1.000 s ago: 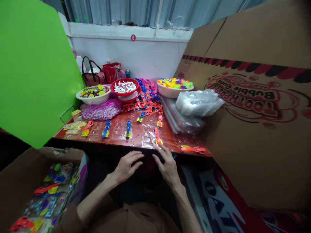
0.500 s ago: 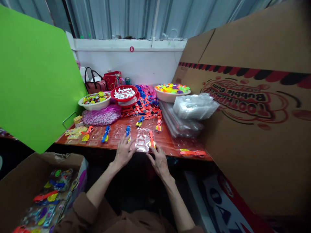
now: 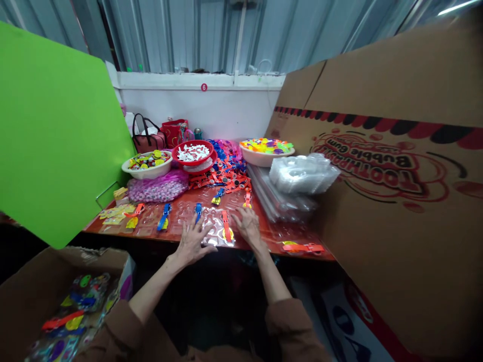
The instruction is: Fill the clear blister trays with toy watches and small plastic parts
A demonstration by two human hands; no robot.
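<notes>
My left hand lies open, fingers spread, on the clear plastic tray at the table's front edge. A blue watch-like strap is just beyond its fingertips. On the clear moulded tray between my hands lies an orange strap with a yellow disc at its lower end. My right hand is just right of it, fingers apart and reaching forward. Near those fingertips is another orange strap, partly covered. Farther left are a blue strap and an orange strap on trays.
Orange and blue straps are heaped behind. Around them stand a red bowl of white pieces, a bowl of yellow discs, and a bowl of colourful pieces. Stacked clear trays, cardboard and a green panel flank the table.
My right hand has left the front orange strap and moved forward and right. That strap and its tray sit slightly farther left. The camera view has tilted up a little.
</notes>
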